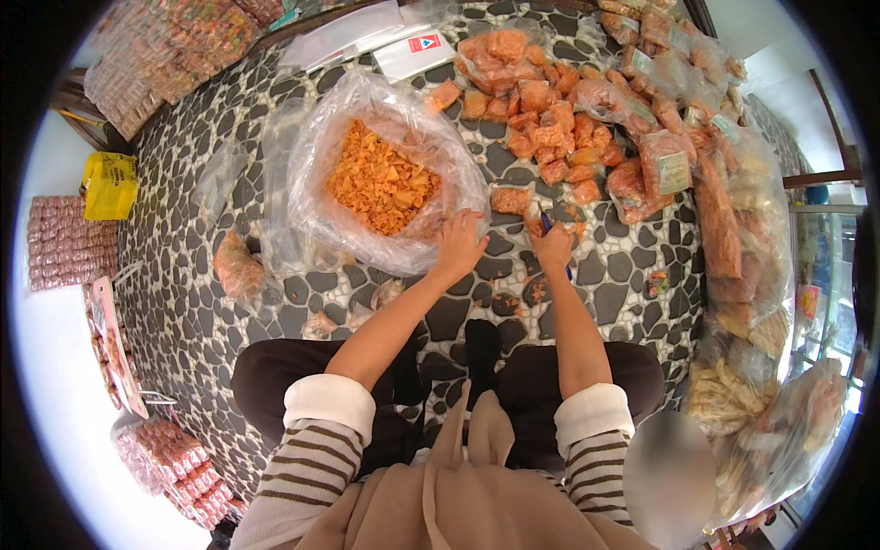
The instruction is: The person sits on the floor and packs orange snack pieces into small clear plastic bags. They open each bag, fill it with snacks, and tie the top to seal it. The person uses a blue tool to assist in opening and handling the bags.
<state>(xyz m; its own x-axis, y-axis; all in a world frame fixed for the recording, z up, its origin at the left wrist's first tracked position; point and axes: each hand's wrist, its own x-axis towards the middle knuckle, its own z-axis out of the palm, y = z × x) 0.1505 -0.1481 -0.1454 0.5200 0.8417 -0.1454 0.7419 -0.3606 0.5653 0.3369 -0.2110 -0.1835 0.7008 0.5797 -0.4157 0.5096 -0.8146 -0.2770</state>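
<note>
A large clear plastic bag (307, 197) stands wide open on the floor in front of me, with orange chips (380, 179) heaped inside. My left hand (463, 240) rests on the bag's right rim, fingers stretched and a little apart. To its right, my right hand (551, 246) is closed around a slim blue pen-like tool (546, 222); its tip is too small to make out. Just beyond both hands lies a small packet of orange chips (511, 201). Orange crumbs (539, 291) are scattered on the floor near my right hand.
Many small orange packets (550, 124) spread beyond my right hand. Larger filled bags (724, 211) line the right side. White plastic sheets (412, 55) lie at the far side. A partly filled clear bag (240, 266) and a yellow bag (110, 186) are on the left.
</note>
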